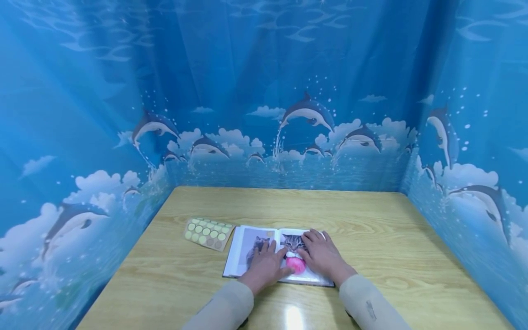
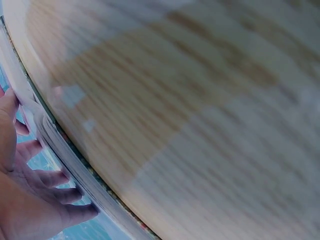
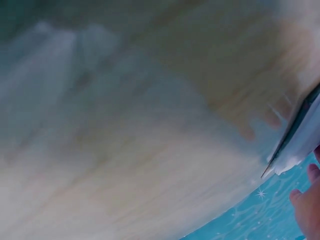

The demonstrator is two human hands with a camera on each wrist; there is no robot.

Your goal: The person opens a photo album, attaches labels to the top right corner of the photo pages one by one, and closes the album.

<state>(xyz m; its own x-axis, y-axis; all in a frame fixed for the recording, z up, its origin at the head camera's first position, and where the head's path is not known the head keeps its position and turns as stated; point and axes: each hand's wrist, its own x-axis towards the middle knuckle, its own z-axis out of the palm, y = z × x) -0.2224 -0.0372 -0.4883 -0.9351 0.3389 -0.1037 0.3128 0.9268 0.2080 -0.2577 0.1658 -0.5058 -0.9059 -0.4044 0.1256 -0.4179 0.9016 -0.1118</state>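
I see both hands flat on the open book point(image 1: 243, 250): left hand point(image 1: 266, 265) spread, right hand point(image 1: 322, 255) spread, sticker sheet point(image 1: 207, 233) lying far-left.

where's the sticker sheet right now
In the head view, the sticker sheet lies flat on the wooden table, just left of the open photo book that both hands rest on.

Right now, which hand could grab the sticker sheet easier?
Probably the left hand. It rests flat on the book's left page, the side nearest the sticker sheet. The right hand lies on the far page.
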